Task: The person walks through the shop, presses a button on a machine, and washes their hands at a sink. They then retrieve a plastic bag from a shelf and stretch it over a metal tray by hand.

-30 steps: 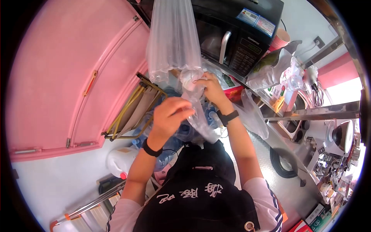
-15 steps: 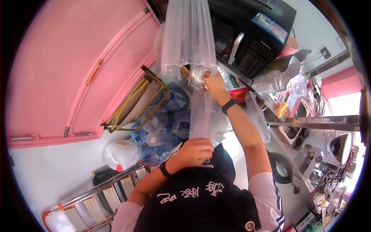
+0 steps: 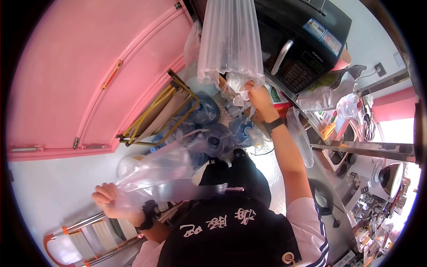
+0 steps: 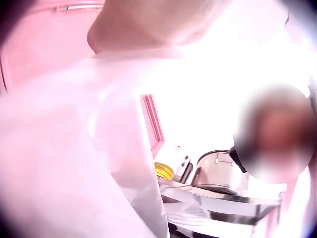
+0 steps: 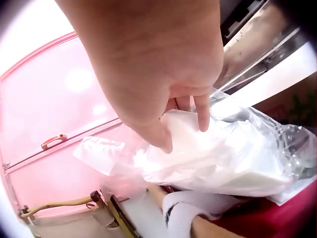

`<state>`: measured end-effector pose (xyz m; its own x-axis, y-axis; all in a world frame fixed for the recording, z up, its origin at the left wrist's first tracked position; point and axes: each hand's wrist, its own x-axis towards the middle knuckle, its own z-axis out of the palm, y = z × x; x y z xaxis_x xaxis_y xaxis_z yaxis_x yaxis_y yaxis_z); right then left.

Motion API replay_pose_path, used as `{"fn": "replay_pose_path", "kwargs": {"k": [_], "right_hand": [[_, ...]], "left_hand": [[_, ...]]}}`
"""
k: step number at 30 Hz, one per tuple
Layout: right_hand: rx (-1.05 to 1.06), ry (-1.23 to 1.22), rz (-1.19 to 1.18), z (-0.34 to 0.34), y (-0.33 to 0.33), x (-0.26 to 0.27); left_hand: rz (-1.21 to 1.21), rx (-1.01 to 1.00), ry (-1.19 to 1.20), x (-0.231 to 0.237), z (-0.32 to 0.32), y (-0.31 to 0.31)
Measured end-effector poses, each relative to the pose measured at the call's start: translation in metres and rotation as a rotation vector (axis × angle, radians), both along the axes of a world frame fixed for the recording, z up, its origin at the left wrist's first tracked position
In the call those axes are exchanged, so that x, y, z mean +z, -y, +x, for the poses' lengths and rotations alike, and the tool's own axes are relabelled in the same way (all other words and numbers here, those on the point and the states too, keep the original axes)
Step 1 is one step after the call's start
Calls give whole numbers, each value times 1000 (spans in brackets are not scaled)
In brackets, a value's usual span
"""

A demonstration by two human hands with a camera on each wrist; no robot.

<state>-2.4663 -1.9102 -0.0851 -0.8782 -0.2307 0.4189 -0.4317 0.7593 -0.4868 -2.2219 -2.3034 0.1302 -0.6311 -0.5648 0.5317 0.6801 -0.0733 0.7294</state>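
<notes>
My left hand is out at the lower left, fingers curled round the end of a clear plastic bag. The bag trails to the right across the front of the apron; its film fills much of the left wrist view. Below the microwave, my right hand holds a crumpled bundle of clear plastic, thumb and fingers pinching it in the right wrist view. Above that bundle hangs a long ribbed sheet of clear plastic, its lower edge overlapping the bundle.
A black microwave stands at the upper right. Blue water bottles crowd the floor beside a folded chair. A ladder leans at lower left, near the pink door. The metal counter at right holds a sink.
My left hand first reached the bundle, drew a strip of plastic down towards the apron, then swung left with the bag, now apart from the bundle. My right hand kept hold of the bundle.
</notes>
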Motion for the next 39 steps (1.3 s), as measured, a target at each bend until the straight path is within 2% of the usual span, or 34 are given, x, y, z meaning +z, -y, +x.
{"fn": "replay_pose_path", "kwargs": {"k": [1, 4, 5, 6, 7, 8, 9, 11, 15, 16, 18, 20, 21, 23, 25, 27, 28, 30, 32, 34, 36, 38, 39], "right_hand": [[-10, 15, 59, 1, -2, 1], [-16, 34, 102, 1, -2, 4], [-15, 38, 89, 2, -2, 5], [-13, 39, 89, 3, -1, 7], [-26, 19, 101, 5, 0, 9], [-40, 1, 113, 6, 1, 11], [-39, 3, 114, 6, 2, 9], [-116, 34, 67, 5, 3, 3], [-177, -28, 7, 5, 5, 6], [-227, -75, -63, 4, 6, 4], [-282, -118, -132, 1, 5, 3], [-302, 101, -354, 0, 1, 3], [-305, 106, -354, 0, -3, 1], [-190, 373, -673, -3, -12, -4], [-194, 404, -695, -1, -17, 0], [-202, 436, -717, 4, -23, 10], [-211, 452, -760, 7, -23, 16], [-220, 467, -803, 11, -21, 25], [-150, 410, -1098, 15, -18, 31], [-140, 401, -1122, 19, -18, 40], [-132, 395, -1146, 26, -15, 49], [-303, -44, -718, 34, -7, 62], [-354, -166, -680, 42, -5, 72]], "left_hand": [[-18, 152, 27, 3, -1, 4], [-112, 128, 76, -1, -7, 2], [-158, 79, 125, -6, -14, -8], [-67, -16, 183, -16, -20, -16], [-150, -136, 261, -25, -26, -26], [-255, -138, 382, -37, -31, -37], [-254, -166, 457, -54, -38, -47], [-378, -290, 683, -66, -50, -77], [-392, -521, 779, -88, -84, -136], [-393, -523, 781, -94, -92, -142], [-449, -653, 796, -102, -110, -154], [-499, -675, 801, -106, -127, -165], [-547, -693, 803, -108, -136, -171], [-589, -688, 762, -117, -154, -184], [-630, -683, 718, -126, -176, -198], [-795, -608, 704, -135, -200, -213], [-795, -611, 706, -142, -207, -218], [-1148, -328, 469, -155, -220, -230], [-1194, -366, 517, -164, -232, -237], [-1345, -420, 337, -180, -247, -242], [-1323, -416, 302, -187, -259, -245], [-1301, -413, 264, -180, -260, -250], [-1198, -371, 259, -172, -260, -252]]}}
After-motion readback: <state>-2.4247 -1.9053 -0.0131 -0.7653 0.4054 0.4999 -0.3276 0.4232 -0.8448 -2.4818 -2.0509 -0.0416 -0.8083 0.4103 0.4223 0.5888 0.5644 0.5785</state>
